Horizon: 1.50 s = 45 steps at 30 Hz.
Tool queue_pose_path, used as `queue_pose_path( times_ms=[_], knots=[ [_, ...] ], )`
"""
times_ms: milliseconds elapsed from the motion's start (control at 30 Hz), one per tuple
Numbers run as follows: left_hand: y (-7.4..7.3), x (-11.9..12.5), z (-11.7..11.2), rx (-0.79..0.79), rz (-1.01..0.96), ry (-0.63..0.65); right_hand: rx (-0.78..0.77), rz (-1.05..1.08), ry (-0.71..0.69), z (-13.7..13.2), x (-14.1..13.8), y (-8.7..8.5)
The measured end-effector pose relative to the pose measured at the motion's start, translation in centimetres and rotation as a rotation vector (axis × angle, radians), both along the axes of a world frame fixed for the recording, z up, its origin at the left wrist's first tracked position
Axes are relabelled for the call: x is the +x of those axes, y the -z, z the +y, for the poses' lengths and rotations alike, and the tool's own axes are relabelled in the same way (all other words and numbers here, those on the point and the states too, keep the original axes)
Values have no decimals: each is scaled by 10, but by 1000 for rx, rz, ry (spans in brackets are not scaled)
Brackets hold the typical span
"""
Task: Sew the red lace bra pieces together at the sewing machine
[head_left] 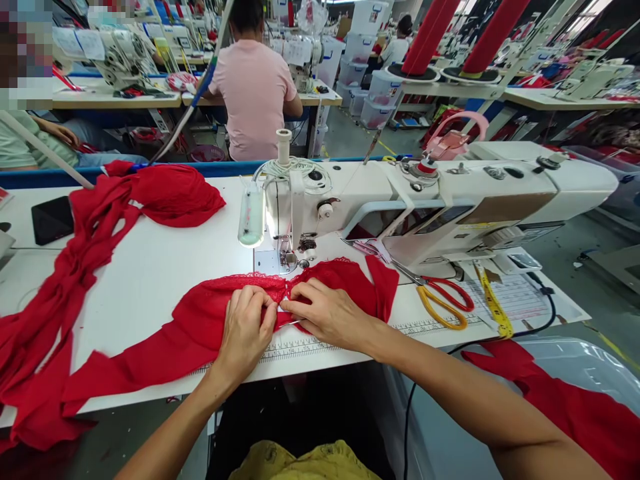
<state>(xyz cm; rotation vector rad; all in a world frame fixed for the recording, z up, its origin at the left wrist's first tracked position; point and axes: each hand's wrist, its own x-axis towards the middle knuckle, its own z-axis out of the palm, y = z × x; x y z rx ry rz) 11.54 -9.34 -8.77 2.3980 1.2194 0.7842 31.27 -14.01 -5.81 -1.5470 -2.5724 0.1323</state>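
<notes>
Left grip [246,325] and right grip [331,313] both pinching red cloth [195,327], sewing machine [345,193] just beyond. Looks mid-job: edges apparently brought together, stitching there probably remaining. Red bundle [173,195] lies left of both.

Stacked translucent bins [379,112] stand on grey floor [345,141] between pale worktables [535,98], a bright window [590,15] beyond.

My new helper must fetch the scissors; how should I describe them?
Find the white sewing machine on the near table. In front of it, right of the red lace-edged fabric, the scissors lie on the tabletop. One handle loop is red, the other orange-yellow, while the tape measure to their right is a flat yellow strip.
</notes>
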Motion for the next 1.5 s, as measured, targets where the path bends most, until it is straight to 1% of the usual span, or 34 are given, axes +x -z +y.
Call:
queue_pose_path(
  times_ms=[300,467,600,700,833,933,1033,1100,1167,1267,1333,1400,1433,1500],
  knots=[
    [0,0,0,8,11,-8,12,-56,-17,1,-1,0],
    [-1,1,0,-19,15,1,3,-52,-28,3,-3,-2],
    [-6,2,1,-93,-36,-28,-3,-49,-23,4,-3,-2],
    [-12,2,0,-118,-45,-11,-24,-43,-22,4,-4,-3],
    [-13,-2,-2,-23,-55,22,-31,-33,-16,3,-3,-3],
    [-10,-11,-4,48,-59,96,-21,-3,-31,2,1,-4],
    [-11,-20,-7,114,-15,122,20,145,-65,2,9,-4],
    [-12,-22,-7,187,-46,135,88,261,-44,3,13,-2],
    [-11,-21,-7,243,-88,185,153,314,-19,6,14,0],
    [-3,-19,-5,244,-38,268,173,267,-31,11,11,7],
    [6,-20,-4,215,34,263,156,221,-20,11,10,12],
    [11,-24,-4,196,74,242,140,205,8,10,11,15],
    [11,-26,-5,190,79,240,136,207,13,9,11,16],
    [8,-27,-5,189,56,249,145,233,6,7,14,16]
  ],
)
